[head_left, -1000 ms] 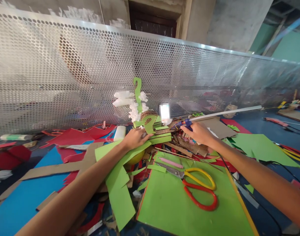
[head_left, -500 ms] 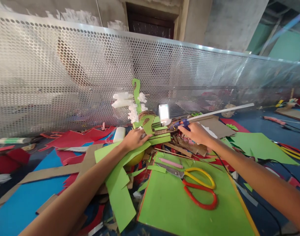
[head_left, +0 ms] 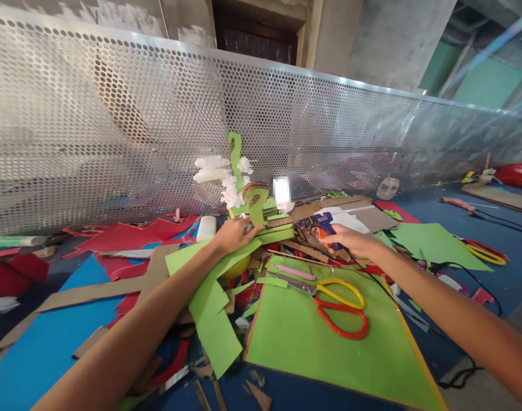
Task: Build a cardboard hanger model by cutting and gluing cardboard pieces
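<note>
My left hand [head_left: 237, 233] grips the base of a green cardboard model [head_left: 257, 208], which has curled upright pieces with brown corrugated edges. White fluffy tufts [head_left: 231, 191] and white rolled pieces [head_left: 211, 169] are on or beside its tall back part. In my right hand [head_left: 348, 240] is a blue hot glue gun [head_left: 316, 221] with an orange trigger, its nozzle pointing left near the model's right end. Whether the nozzle touches the model I cannot tell. A green paper strip [head_left: 213, 319] lies under my left forearm.
Scissors [head_left: 340, 311] with yellow and red handles and a pink pen [head_left: 295, 272] lie on a green board [head_left: 312, 354]. Cardboard scraps [head_left: 324, 245], blue sheets [head_left: 72, 319] and red paper [head_left: 136, 234] surround the model. A perforated metal panel [head_left: 158, 125] stands behind. A black cord [head_left: 380, 285] trails right.
The glue gun has tipped and turned in my right hand, so its body and trigger show more and the long glue stick no longer rises at the right. My left hand stays on the model.
</note>
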`<state>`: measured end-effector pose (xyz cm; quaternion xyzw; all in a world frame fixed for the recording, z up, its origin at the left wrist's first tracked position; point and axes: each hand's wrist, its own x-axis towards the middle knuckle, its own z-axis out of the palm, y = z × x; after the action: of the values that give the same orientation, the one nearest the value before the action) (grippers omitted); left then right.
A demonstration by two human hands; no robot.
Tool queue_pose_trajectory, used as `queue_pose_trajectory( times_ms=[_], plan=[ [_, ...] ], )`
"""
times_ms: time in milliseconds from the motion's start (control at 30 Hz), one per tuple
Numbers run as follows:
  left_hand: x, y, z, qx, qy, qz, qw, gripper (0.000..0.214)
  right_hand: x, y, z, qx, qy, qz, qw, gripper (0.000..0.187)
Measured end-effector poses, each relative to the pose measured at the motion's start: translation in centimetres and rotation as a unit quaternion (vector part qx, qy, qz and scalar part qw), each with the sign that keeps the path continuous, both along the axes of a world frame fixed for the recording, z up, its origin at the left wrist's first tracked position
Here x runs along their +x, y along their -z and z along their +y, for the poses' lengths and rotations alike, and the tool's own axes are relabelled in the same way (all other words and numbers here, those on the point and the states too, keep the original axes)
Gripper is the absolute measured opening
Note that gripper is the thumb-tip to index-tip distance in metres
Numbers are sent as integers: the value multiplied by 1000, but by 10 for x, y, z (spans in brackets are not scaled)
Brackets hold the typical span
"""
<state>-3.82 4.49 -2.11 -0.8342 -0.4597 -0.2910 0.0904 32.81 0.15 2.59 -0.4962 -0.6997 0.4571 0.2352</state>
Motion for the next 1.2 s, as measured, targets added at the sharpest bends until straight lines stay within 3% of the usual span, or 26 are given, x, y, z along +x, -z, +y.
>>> queue_pose_trajectory(
  times_ms=[67, 167, 467, 600, 667, 767, 833, 967, 1200],
  plan=[
    [1, -2, -1, -3, 0, 3, 1000, 55, 1, 1, -5, 77, -31, -120, 989, 29],
    [1, -4, -2, -7, 6, 2, 1000, 52, 2, 5, -10, 162, -55, -278, 945, 28],
    [3, -8, -4, -37, 11, -6, 999, 59, -26, 2, -27, 221, -99, -522, 818, 29],
    [2, -6, -2, -31, 14, -4, 999, 62, -47, 2, -47, 342, -67, -501, 793, 28],
    [2, -5, -2, -29, 20, -4, 999, 61, -64, 4, -62, 385, -92, -454, 798, 30],
    [2, -4, -2, -29, 23, -7, 999, 58, -95, 12, -83, 440, -194, -393, 784, 29],
    [3, -5, -2, -24, 16, -6, 1000, 56, -111, 19, -92, 470, -240, -390, 754, 24],
    [4, -6, -4, -11, 8, 9, 1000, 55, -126, 28, -94, 511, -262, -415, 705, 18],
    [3, -2, -1, 1, 11, 5, 1000, 55, -124, 33, -86, 570, -276, -390, 668, 18]
  ],
)
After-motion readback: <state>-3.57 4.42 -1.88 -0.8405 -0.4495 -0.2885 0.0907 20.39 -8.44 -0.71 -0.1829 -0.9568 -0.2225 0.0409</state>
